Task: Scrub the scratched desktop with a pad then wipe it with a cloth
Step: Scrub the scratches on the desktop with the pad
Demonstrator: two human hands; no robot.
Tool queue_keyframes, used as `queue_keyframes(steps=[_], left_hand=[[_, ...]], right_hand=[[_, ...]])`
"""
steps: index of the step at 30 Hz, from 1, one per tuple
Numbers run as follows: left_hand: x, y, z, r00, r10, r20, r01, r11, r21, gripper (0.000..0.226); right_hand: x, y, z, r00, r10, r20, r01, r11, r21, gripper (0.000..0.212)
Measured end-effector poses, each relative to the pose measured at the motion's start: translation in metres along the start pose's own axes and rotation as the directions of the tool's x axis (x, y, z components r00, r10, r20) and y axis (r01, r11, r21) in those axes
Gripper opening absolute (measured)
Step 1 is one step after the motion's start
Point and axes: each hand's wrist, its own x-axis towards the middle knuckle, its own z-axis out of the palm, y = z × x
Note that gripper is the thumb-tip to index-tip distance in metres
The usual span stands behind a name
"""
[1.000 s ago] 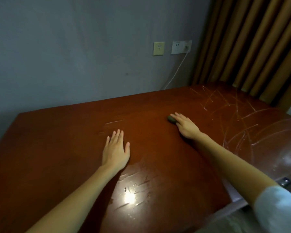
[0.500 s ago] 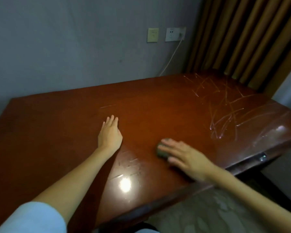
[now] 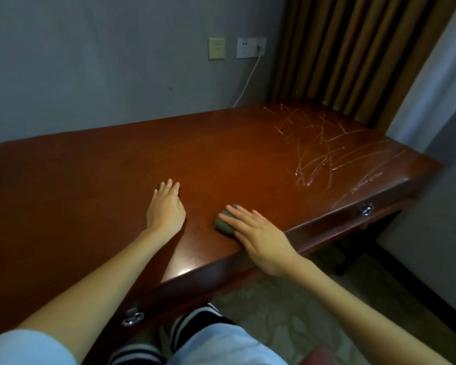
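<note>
1. Currently, the reddish-brown polished wooden desktop fills the middle of the head view, with its far edge against a grey wall.
2. The left hand lies palm down on the desktop, fingers extended and close together, holding nothing.
3. The right hand lies palm down near the front edge of the desktop, to the right of the left hand and apart from it.
4. The fingers of the right hand are straight and slightly spread; they press flat on top of a small dark grey-green scrubbing pad rather than curling around it.
5. The pad rests on the desktop between the two hands, just inside the front edge. Only its left part shows beyond the fingertips.
6. A cluster of pale crossing scratch marks covers the far right part of the desktop, well apart from the pad.
7. A metal drawer pull is mounted on the front face below the scratched area; a second metal pull sits lower left.
8. A white wall socket with a white cable plugged in and a yellowish switch plate are on the wall.
9. Brown pleated curtains hang behind the right end of the desk.
</note>
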Motion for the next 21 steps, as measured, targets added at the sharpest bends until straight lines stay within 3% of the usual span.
queue_keyframes(steps=[4, 7, 10, 16, 18, 21], left_hand=[[-0.008, 0.024, 0.009, 0.999, 0.046, 0.028, -0.044, 0.997, -0.068, 0.049], [-0.011, 0.050, 0.019, 0.989, 0.126, 0.074, -0.119, 0.988, -0.101, 0.050], [-0.007, 0.075, 0.030, 0.971, 0.217, 0.096, -0.209, 0.974, -0.090, 0.051], [0.022, 0.107, 0.044, 0.950, 0.268, 0.160, -0.258, 0.963, -0.083, 0.051], [0.036, 0.112, 0.047, 0.942, 0.282, 0.181, -0.274, 0.959, -0.070, 0.050], [0.050, 0.116, 0.052, 0.937, 0.294, 0.188, -0.289, 0.956, -0.052, 0.050]], right_hand=[[-0.030, 0.076, -0.032, 0.924, 0.358, -0.136, -0.364, 0.931, -0.026, 0.045], [-0.009, 0.109, -0.045, 0.855, 0.501, -0.133, -0.511, 0.858, -0.049, 0.046], [0.019, 0.096, -0.035, 0.878, 0.464, -0.119, -0.473, 0.879, -0.064, 0.047], [-0.024, 0.053, -0.022, 0.980, 0.178, -0.094, -0.180, 0.984, -0.015, 0.048], [-0.044, 0.078, -0.031, 0.955, 0.255, -0.148, -0.259, 0.966, -0.004, 0.049], [-0.050, 0.140, -0.055, 0.834, 0.493, -0.247, -0.505, 0.863, 0.017, 0.049]])
